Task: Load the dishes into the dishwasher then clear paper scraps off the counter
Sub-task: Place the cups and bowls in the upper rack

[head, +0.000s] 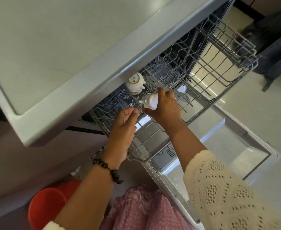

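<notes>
Looking from the left, you see the pale desk (53,47) filling the upper corner, its thick edge running over the open dishwasher. Below it on the floor stands a red bucket (45,206), with a few white paper scraps (75,170) lying on the floor near your left wrist. Your left hand (124,123), with a dark bead bracelet (108,170) on the wrist, reaches into the grey wire rack (202,67) with fingers loosely curled, holding nothing. Just beyond it a white cup (134,82) sits upside down in the rack, under the desk edge. Your right hand (164,107) grips a second white cup (150,101), tilted on its side over the rack. Under your arms lies the lowered dishwasher door (227,146). At far right a dark bag (275,47) rests on the light floor (269,105).
</notes>
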